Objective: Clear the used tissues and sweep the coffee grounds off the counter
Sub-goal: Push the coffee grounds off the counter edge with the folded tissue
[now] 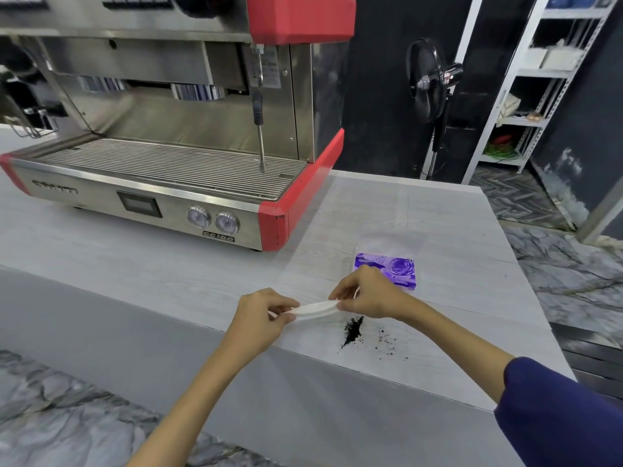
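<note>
A white tissue (313, 310) is stretched flat between both my hands, just above the pale counter (168, 264). My left hand (261, 313) pinches its left end and my right hand (365, 294) pinches its right end. A small dark pile of coffee grounds (352, 330) lies on the counter right below my right hand, with loose specks (386, 342) scattered to its right near the front edge. A purple tissue pack (391, 269) with a rose print lies flat just behind my right hand.
A large steel and red espresso machine (161, 156) stands on the counter at the back left, its steam wand (259, 129) hanging over the drip tray. Beyond the counter's right end are a black fan (429, 82) and white shelving (526, 96).
</note>
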Action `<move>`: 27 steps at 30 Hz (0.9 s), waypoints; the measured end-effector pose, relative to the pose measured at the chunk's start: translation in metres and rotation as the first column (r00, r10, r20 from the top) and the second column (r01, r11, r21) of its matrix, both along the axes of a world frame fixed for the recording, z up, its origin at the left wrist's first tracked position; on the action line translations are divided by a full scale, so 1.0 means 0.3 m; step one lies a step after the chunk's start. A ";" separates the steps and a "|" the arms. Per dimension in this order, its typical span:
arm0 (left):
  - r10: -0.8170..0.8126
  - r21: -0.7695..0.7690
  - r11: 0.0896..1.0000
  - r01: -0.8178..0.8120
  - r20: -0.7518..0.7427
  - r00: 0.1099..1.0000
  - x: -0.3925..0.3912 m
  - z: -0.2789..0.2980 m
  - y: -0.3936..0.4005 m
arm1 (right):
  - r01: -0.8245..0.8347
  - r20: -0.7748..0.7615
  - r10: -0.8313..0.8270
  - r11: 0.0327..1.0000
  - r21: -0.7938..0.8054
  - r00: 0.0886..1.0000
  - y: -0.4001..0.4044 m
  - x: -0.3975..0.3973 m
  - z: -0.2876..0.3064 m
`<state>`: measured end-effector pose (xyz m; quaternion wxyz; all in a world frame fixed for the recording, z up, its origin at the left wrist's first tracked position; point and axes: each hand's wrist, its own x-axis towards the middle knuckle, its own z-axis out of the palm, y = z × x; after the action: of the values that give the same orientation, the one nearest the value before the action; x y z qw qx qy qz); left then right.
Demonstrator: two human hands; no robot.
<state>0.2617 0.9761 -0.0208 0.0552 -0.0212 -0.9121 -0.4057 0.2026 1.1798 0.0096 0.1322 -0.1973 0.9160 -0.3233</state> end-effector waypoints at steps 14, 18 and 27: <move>0.071 -0.088 0.993 -0.074 -0.029 0.997 -0.074 -0.006 -0.082 | -0.111 -0.248 0.152 0.979 0.174 0.957 -0.106 -0.063 0.006; 0.030 -0.124 0.992 -0.031 -0.011 0.999 -0.096 -0.021 -0.109 | -0.166 -0.274 0.245 0.945 0.282 0.930 -0.144 -0.087 -0.015; -0.057 -0.259 0.964 0.059 0.013 0.998 -0.073 -0.047 -0.126 | -0.241 -0.221 0.314 0.922 0.304 0.923 -0.131 -0.083 -0.063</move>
<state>0.2399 0.9384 -0.0350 0.0375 -0.0539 -0.9565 -0.2842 0.1778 1.1405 -0.0093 0.0790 -0.3478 0.9232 -0.1435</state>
